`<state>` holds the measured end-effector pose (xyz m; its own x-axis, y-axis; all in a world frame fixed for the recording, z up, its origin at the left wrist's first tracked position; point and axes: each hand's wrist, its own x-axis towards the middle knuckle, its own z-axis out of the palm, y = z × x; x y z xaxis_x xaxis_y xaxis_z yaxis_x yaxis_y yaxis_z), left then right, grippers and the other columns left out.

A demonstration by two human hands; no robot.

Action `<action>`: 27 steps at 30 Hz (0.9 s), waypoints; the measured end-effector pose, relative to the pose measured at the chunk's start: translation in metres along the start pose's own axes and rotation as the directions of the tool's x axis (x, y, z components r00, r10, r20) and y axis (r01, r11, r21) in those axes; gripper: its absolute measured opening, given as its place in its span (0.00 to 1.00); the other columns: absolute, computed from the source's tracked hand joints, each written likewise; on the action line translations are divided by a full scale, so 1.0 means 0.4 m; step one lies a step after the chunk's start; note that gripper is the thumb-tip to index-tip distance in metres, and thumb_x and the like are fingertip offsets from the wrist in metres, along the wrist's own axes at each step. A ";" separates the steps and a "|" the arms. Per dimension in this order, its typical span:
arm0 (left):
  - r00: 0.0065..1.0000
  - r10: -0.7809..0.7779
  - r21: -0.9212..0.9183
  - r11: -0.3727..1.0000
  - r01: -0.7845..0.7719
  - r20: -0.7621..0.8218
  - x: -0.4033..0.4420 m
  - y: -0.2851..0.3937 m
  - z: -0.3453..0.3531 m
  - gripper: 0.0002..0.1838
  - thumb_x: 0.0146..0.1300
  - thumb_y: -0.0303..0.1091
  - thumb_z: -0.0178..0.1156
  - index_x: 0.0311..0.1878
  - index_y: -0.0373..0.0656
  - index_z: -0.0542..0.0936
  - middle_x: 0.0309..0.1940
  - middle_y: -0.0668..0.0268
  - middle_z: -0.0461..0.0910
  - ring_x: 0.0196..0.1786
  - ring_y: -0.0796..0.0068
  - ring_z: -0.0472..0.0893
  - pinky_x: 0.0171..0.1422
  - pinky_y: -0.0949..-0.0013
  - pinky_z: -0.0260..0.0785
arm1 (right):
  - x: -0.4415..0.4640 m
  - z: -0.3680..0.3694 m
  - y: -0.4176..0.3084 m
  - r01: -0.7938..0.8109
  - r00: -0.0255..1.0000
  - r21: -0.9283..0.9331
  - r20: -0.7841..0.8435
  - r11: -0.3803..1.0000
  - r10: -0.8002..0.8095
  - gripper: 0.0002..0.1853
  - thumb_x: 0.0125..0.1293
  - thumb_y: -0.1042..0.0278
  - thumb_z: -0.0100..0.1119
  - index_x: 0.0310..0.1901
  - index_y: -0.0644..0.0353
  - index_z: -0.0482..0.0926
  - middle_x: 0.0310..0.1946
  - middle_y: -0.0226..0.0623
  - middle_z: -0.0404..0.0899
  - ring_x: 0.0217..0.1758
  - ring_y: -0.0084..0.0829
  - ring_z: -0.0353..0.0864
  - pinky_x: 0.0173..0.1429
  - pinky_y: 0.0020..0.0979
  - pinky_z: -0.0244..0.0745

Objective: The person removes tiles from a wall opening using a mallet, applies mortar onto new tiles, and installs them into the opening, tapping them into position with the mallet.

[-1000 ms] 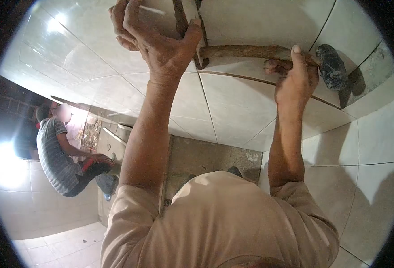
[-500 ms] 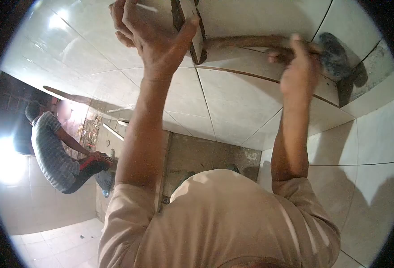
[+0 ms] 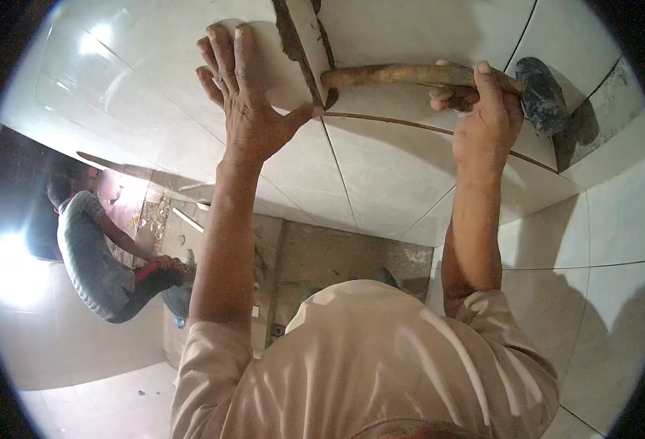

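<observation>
My right hand (image 3: 486,124) grips a rubber mallet (image 3: 403,74) by its wooden handle, close to the black head (image 3: 542,95). The handle's far end meets the side of a narrow upright tile strip (image 3: 311,40) with mortar along its edges. My left hand (image 3: 245,110) lies with spread fingers on a pale glossy tile (image 3: 169,66), its thumb stretched to the lower corner of the strip. A dark joint line runs under the mallet between the tiles of the ledge.
At the left, a co-worker (image 3: 95,256) sits bent over beside a bright lamp (image 3: 15,271). Below the ledge lies a rough bare floor (image 3: 337,252). A tiled wall (image 3: 549,307) stands at the right, and a rough grey edge (image 3: 608,110) borders the ledge there.
My left hand has slid down and flattened, its thumb moving from the strip's top edge to its lower corner. The mallet handle's end has shifted slightly left against the strip.
</observation>
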<state>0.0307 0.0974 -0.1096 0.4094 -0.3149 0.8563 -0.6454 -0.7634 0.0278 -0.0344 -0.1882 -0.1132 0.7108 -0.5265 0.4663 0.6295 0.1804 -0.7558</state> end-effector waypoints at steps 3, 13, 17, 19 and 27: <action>1.000 0.003 -0.006 1.000 -0.003 0.003 -0.002 0.008 -0.015 0.83 0.29 0.58 0.88 0.85 0.56 0.41 0.85 0.46 0.31 0.86 0.44 0.29 0.83 0.30 0.26 | -0.021 0.013 -0.029 0.020 0.999 0.033 0.046 0.999 -0.021 0.12 0.75 0.62 0.59 0.44 0.65 0.79 0.33 0.46 0.88 0.24 0.37 0.86 0.25 0.38 0.80; 0.891 0.420 0.287 0.843 -0.454 0.175 0.141 0.121 -0.170 0.20 0.70 0.39 0.62 0.61 0.43 0.82 0.70 0.58 0.73 0.79 0.64 0.66 0.87 0.44 0.42 | -0.111 -0.038 -0.118 0.248 0.946 -0.136 -0.179 0.959 -0.270 0.15 0.79 0.55 0.52 0.47 0.62 0.74 0.35 0.39 0.77 0.35 0.32 0.82 0.39 0.35 0.78; 0.737 0.614 0.355 0.648 -0.674 0.281 0.246 0.121 -0.130 0.08 0.66 0.30 0.60 0.37 0.42 0.88 0.46 0.61 0.86 0.64 0.67 0.80 0.88 0.50 0.46 | -0.141 -0.019 -0.102 0.133 0.989 -0.106 -0.043 0.985 -0.138 0.16 0.81 0.51 0.51 0.47 0.57 0.73 0.28 0.37 0.80 0.26 0.29 0.77 0.33 0.34 0.73; 0.707 0.588 0.442 0.553 -0.706 0.393 0.286 0.123 -0.120 0.08 0.66 0.30 0.60 0.37 0.42 0.88 0.45 0.61 0.86 0.63 0.67 0.81 0.87 0.50 0.47 | -0.142 -0.005 -0.088 0.116 0.989 -0.097 -0.080 0.988 -0.124 0.16 0.81 0.51 0.51 0.46 0.58 0.74 0.26 0.37 0.82 0.24 0.27 0.77 0.29 0.32 0.73; 0.667 0.347 0.535 0.407 -0.740 0.659 0.337 0.211 -0.116 0.11 0.69 0.38 0.60 0.47 0.48 0.88 0.50 0.67 0.85 0.61 0.69 0.80 0.80 0.51 0.56 | -0.045 -0.036 -0.039 0.240 0.968 -0.154 -0.042 0.958 -0.249 0.16 0.74 0.53 0.64 0.41 0.61 0.81 0.27 0.39 0.85 0.27 0.26 0.86 0.31 0.29 0.84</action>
<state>0.0013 0.0167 0.0323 0.4745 -0.8467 0.2409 -0.2207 -0.3793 -0.8985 -0.0615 -0.1936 -0.1163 0.5177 -0.5890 0.6205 0.7259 -0.0815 -0.6829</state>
